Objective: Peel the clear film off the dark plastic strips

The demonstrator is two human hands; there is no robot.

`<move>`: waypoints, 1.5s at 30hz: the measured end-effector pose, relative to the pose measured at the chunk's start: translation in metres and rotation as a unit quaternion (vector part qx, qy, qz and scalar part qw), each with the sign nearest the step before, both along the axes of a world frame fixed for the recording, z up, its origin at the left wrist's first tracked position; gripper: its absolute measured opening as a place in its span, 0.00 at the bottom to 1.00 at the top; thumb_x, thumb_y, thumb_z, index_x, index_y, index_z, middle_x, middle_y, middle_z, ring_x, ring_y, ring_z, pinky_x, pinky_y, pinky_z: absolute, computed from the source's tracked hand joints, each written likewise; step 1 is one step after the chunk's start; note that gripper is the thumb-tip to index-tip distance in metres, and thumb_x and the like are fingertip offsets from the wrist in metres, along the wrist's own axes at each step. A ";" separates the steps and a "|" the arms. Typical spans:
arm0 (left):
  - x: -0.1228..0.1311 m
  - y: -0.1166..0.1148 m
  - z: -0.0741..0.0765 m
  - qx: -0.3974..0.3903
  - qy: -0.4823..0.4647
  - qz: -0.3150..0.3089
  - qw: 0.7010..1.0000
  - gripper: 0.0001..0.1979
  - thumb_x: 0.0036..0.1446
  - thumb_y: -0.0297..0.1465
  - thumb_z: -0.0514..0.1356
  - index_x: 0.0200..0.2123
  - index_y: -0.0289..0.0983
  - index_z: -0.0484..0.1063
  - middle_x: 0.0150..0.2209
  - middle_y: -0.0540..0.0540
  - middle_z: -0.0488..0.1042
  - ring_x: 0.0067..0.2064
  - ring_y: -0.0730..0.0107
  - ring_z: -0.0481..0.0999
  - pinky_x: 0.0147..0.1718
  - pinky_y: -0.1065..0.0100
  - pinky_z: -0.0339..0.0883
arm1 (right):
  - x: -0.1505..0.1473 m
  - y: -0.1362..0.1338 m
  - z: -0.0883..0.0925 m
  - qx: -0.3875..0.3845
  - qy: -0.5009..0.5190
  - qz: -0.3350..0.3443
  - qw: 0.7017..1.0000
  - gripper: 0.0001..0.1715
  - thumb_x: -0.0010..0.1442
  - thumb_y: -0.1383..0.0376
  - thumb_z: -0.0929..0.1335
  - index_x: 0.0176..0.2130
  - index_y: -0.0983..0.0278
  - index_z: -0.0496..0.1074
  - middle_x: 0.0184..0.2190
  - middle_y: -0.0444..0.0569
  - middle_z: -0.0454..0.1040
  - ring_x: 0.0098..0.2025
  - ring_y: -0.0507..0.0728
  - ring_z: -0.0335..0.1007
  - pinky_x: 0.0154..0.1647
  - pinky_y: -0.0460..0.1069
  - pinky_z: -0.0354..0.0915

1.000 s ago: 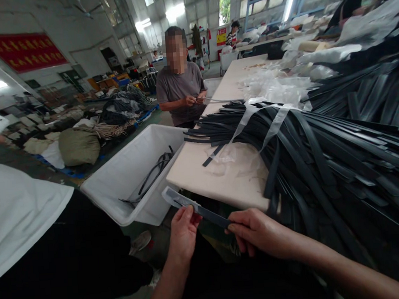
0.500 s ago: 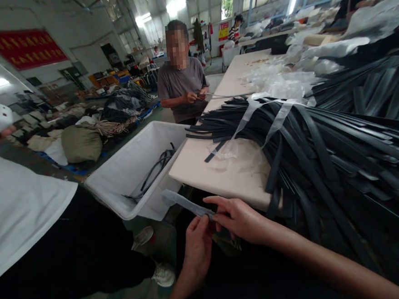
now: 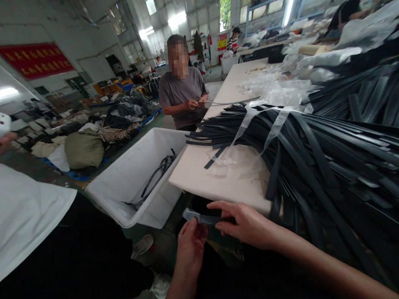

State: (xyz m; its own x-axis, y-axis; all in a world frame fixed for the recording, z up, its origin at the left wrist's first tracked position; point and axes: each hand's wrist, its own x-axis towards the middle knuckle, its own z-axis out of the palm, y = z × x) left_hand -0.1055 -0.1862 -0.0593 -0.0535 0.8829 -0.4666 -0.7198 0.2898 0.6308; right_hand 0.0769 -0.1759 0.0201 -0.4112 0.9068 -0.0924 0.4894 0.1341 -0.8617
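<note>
The left hand (image 3: 190,245) is pinching a short strip (image 3: 210,219) near its pale, clear-looking end, the thumb pressing against the fingers with almost no gap. The right hand (image 3: 244,222) is reaching over the strip's darker end, its forefinger stretching out and its thumb standing apart from it, leaving a moderate opening. The strip is passing into that opening; whether the other fingers are gripping it, I cannot tell, as the hand is hiding them. The strip is slanting between the two hands, just off the near edge of the table (image 3: 190,172) and near the white bin (image 3: 123,166). Dark straps (image 3: 287,136) are lying in a heap on the table, beyond the right forearm. Across the bin, a co-worker (image 3: 183,93) is holding a thin cord (image 3: 232,102) in both hands.
</note>
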 end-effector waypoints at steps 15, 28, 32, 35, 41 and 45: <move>-0.006 0.008 -0.007 -0.081 -0.023 0.041 0.996 0.10 0.63 0.22 0.57 0.30 0.32 0.76 0.28 0.45 0.79 0.27 0.73 0.78 0.28 0.73 0.75 | 0.016 -0.005 -0.006 -0.040 0.008 -0.017 0.999 0.28 0.59 0.67 0.65 0.58 0.63 0.69 0.28 0.44 0.79 0.17 0.47 0.62 0.21 0.43 0.56; -0.002 0.009 -0.010 -0.093 -0.024 0.037 0.995 0.10 0.64 0.22 0.57 0.32 0.32 0.76 0.28 0.45 0.79 0.27 0.73 0.78 0.27 0.73 0.74 | 0.016 -0.006 -0.009 -0.033 0.009 -0.016 0.999 0.26 0.59 0.67 0.65 0.57 0.63 0.70 0.27 0.44 0.79 0.19 0.48 0.64 0.21 0.43 0.56; -0.002 0.008 -0.013 -0.089 -0.024 0.035 0.995 0.09 0.64 0.23 0.57 0.31 0.32 0.75 0.28 0.44 0.79 0.27 0.73 0.78 0.27 0.73 0.74 | 0.016 -0.007 -0.011 -0.031 0.012 -0.014 0.999 0.27 0.58 0.69 0.65 0.57 0.63 0.71 0.27 0.43 0.79 0.21 0.49 0.65 0.22 0.43 0.56; -0.002 0.008 -0.015 -0.095 -0.020 0.033 0.995 0.09 0.63 0.23 0.57 0.32 0.33 0.75 0.28 0.44 0.79 0.27 0.73 0.78 0.27 0.73 0.74 | 0.016 -0.007 -0.012 -0.030 0.014 -0.018 0.999 0.27 0.58 0.68 0.65 0.57 0.63 0.71 0.27 0.43 0.79 0.21 0.50 0.66 0.22 0.43 0.56; -0.004 0.007 -0.022 -0.086 -0.028 0.021 0.996 0.06 0.61 0.24 0.60 0.32 0.34 0.76 0.29 0.45 0.79 0.28 0.72 0.79 0.28 0.73 0.75 | 0.016 -0.007 -0.014 -0.029 0.013 -0.022 0.999 0.27 0.57 0.69 0.65 0.56 0.62 0.72 0.26 0.43 0.79 0.22 0.50 0.67 0.22 0.43 0.56; -0.003 0.007 -0.025 -0.095 -0.030 0.022 0.995 0.07 0.62 0.24 0.60 0.32 0.33 0.76 0.28 0.45 0.79 0.27 0.73 0.78 0.27 0.73 0.74 | 0.016 -0.007 -0.015 -0.030 0.010 -0.027 0.999 0.28 0.56 0.70 0.66 0.56 0.62 0.72 0.27 0.43 0.79 0.22 0.50 0.67 0.22 0.43 0.56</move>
